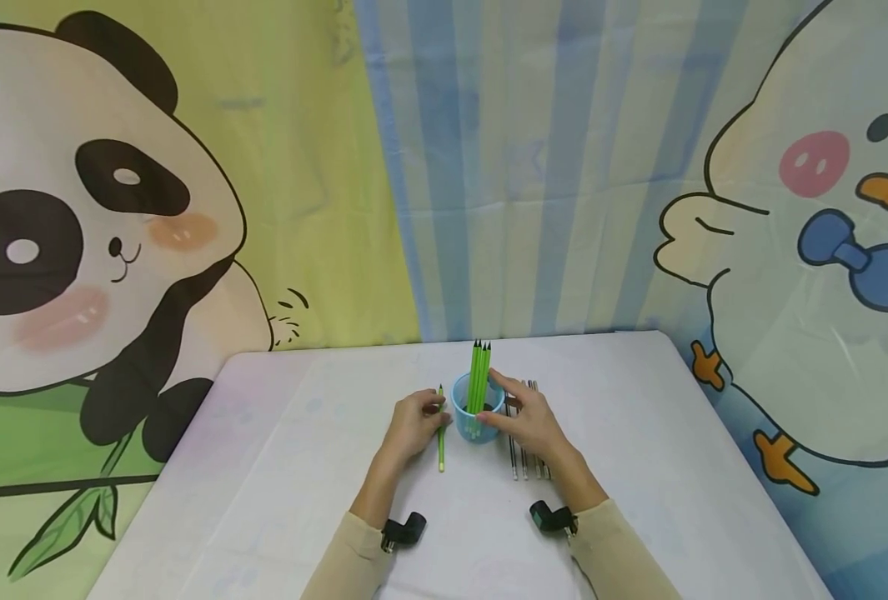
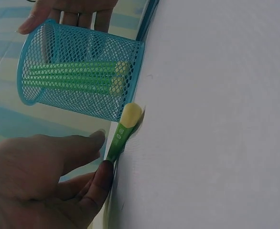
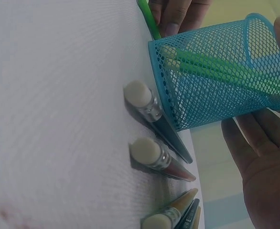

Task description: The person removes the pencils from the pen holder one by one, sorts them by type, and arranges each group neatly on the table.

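A blue mesh pencil cup stands upright on the table, holding several green pencils with their dark points up. My right hand holds the cup near its rim, thumb on the near side and fingers around the far side. Left of the cup, a single green pencil lies lengthwise, its yellow eraser end toward me. My left hand pinches it around the middle between thumb and fingers. In the left wrist view, its eraser shows close to the cup's base, while the fingers hide its other half.
Several dark and brown pencils with white erasers lie side by side right of the cup, partly under my right hand. The white-covered table meets a cartoon-printed curtain at its back edge.
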`<control>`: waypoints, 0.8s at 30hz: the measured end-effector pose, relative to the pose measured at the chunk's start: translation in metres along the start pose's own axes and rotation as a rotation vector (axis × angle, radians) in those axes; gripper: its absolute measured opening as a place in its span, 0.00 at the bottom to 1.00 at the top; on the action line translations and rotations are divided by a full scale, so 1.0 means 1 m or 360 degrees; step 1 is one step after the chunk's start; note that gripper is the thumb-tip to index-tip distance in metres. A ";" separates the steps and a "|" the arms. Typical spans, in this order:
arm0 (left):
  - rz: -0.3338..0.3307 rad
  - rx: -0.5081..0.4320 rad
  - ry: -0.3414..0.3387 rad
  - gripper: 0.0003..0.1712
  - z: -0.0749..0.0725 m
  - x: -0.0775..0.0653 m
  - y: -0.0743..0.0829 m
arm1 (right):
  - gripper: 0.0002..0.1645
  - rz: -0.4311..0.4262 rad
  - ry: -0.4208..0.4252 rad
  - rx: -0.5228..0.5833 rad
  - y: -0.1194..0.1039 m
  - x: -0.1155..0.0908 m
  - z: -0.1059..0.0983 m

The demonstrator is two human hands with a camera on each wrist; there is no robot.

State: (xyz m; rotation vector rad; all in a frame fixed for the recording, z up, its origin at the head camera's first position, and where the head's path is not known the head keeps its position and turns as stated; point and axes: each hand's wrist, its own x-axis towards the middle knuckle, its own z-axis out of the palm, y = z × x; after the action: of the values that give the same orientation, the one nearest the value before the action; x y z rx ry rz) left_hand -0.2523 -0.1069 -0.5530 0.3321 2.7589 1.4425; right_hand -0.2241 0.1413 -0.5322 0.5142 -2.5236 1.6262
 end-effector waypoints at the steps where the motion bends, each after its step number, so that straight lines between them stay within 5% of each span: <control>1: 0.0002 0.0000 0.0002 0.18 -0.001 0.000 0.000 | 0.52 -0.0001 -0.0002 -0.0001 0.000 0.000 0.000; 24: 0.0116 -0.0203 0.0191 0.16 -0.017 0.005 0.007 | 0.52 -0.0006 0.0012 0.0058 0.000 0.001 0.001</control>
State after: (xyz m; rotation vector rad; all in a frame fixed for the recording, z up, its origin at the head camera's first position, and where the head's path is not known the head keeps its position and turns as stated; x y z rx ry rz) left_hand -0.2578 -0.1163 -0.5370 0.3581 2.7540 1.7006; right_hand -0.2256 0.1406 -0.5325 0.5153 -2.4905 1.6722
